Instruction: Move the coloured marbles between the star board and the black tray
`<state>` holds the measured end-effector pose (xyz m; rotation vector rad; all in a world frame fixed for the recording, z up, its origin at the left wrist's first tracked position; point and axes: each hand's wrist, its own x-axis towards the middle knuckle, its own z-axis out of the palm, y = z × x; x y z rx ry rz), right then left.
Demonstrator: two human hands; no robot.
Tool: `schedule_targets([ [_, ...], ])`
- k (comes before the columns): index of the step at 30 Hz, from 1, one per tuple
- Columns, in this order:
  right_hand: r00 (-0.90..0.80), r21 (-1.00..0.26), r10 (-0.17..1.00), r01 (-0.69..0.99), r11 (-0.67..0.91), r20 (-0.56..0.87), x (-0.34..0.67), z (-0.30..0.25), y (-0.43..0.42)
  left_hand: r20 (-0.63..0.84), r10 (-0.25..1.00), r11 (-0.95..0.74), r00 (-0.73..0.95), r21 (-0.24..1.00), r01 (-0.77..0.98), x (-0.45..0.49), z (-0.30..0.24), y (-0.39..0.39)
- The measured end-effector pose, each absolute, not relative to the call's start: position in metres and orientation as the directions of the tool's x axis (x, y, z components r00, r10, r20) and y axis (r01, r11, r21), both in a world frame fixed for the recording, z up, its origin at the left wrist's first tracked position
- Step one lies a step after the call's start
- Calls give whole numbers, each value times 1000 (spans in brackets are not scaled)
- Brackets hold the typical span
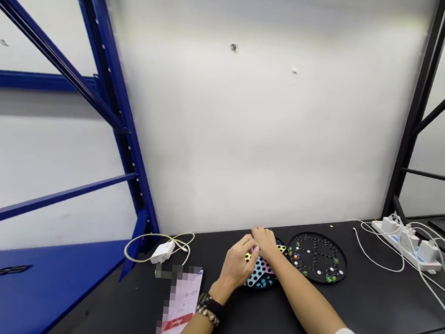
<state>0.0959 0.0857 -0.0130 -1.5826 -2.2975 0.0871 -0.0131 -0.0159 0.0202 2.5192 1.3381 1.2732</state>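
A round game board (260, 272) with pink, light blue and yellow areas and rows of dark holes lies on the black table, partly covered by my hands and right forearm. Over its left side is my left hand (238, 261), thumb and fingers curled together; whatever they hold is too small to make out. My right hand (264, 240) reaches across the board's far part with bent fingers, their tips partly hidden behind the left hand. Just right of them lies a black round tray (314, 280) with small holes, holding several green, white, blue and orange marbles.
A phone (181, 304) lies by my left forearm. Left of the board is a white charger (162, 252) with a looped cable. A power strip (406, 246) with plugs and trailing white cables sits at the right. A white wall (267, 140) rises behind the table.
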Motion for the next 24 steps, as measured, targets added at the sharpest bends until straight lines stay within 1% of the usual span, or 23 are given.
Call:
schedule_targets([
  [7,-314,-377,912,836,397,264,107,-14,78,652,701,-628,289,371,684,-13,20,-16],
  [12,-308,-449,897,785,427,316,110,-10,78,646,707,-623,288,376,685,-12,21,-16],
  [15,-323,-461,887,765,450,330,111,-9,78,642,709,-621,291,372,690,-12,20,-16],
  [19,-389,-431,862,751,501,324,111,-9,76,631,718,-614,293,376,694,-13,19,-15],
  [21,-372,-436,868,756,488,327,111,-8,77,631,718,-615,296,374,694,-13,19,-15],
  [24,-308,-476,889,758,445,340,119,-3,80,637,708,-626,304,368,687,-13,21,-16],
])
